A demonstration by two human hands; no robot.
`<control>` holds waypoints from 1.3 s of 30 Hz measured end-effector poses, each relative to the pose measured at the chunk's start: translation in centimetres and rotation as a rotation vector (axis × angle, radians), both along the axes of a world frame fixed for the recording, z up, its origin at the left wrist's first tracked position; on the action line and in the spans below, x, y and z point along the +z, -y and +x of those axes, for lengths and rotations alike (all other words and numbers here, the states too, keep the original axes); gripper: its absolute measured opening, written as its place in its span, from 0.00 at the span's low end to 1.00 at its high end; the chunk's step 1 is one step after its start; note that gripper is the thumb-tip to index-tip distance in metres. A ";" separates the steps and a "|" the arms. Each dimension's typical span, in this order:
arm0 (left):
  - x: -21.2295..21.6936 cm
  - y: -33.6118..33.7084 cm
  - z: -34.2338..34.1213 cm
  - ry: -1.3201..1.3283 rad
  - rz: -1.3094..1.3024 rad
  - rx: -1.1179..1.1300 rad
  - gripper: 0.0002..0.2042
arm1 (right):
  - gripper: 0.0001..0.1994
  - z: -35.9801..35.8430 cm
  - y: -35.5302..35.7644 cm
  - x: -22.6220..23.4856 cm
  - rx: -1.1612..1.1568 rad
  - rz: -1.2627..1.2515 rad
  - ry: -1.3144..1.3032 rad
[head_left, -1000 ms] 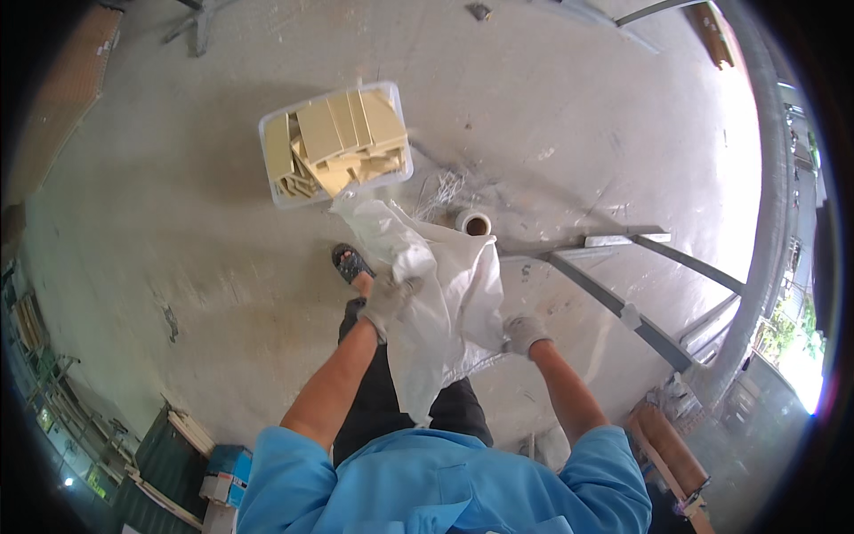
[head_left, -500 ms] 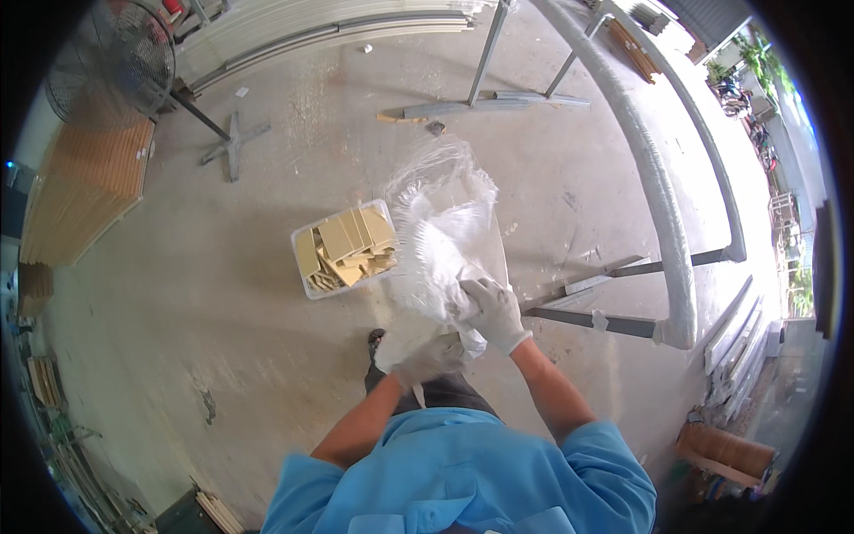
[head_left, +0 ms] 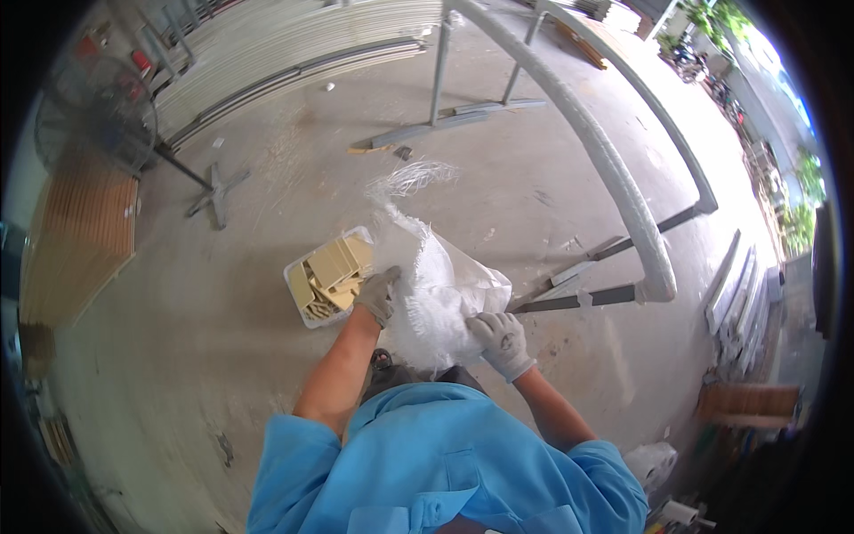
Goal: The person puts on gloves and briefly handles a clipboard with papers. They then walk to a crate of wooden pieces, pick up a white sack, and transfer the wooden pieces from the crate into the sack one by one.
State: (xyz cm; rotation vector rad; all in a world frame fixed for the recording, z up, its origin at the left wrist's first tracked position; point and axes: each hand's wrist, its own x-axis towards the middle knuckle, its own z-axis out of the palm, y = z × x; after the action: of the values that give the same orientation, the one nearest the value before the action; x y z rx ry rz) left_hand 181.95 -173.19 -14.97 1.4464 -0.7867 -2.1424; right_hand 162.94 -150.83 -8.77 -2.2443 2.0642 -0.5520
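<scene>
A white woven sack (head_left: pixel 454 280) with a frayed, stringy mouth hangs in front of me above the floor. My right hand (head_left: pixel 503 345), in a whitish work glove, is closed on the sack's near right edge. At the sack's left side, my gloved left hand (head_left: pixel 380 295) grips its fraying rim, the fingertips partly hidden. Loose white strands (head_left: pixel 414 178) trail off the far end of the sack. Just left of my left hand, a pale plastic tub (head_left: pixel 298 298) on the floor holds flat tan offcuts (head_left: pixel 334 265).
A grey metal frame (head_left: pixel 614 169) wrapped in plastic stands to the right. On the left are a floor fan (head_left: pixel 98 116) and a stack of brown boards (head_left: pixel 84 236). Long pale panels (head_left: pixel 294 58) lie at the back. Wrapped metal lengths (head_left: pixel 743 303) lie at the far right.
My left hand has moved forward from the sack's near end to its left rim, beside the tub. The sack is spread wider, its frayed edge turned nearer me. The view has shifted slightly.
</scene>
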 end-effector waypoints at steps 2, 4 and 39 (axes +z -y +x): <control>-0.3 -0.7 -0.6 -0.148 0.018 0.166 0.17 | 0.17 -1.6 -1.7 0.6 -0.158 0.181 0.019; 0.2 -1.3 -1.7 -0.131 -0.015 0.176 0.19 | 0.17 -3.7 -3.3 2.7 -0.384 0.621 -0.176; -2.0 4.7 -2.2 -0.292 0.122 -1.009 0.27 | 0.14 -1.3 -9.7 1.5 -0.675 -1.053 2.221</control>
State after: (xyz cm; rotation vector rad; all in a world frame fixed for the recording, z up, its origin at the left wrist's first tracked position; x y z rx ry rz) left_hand 179.77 -177.92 -16.94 0.7779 -1.4950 -3.0600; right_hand 161.60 -141.12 -7.28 0.2674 0.7967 -2.5420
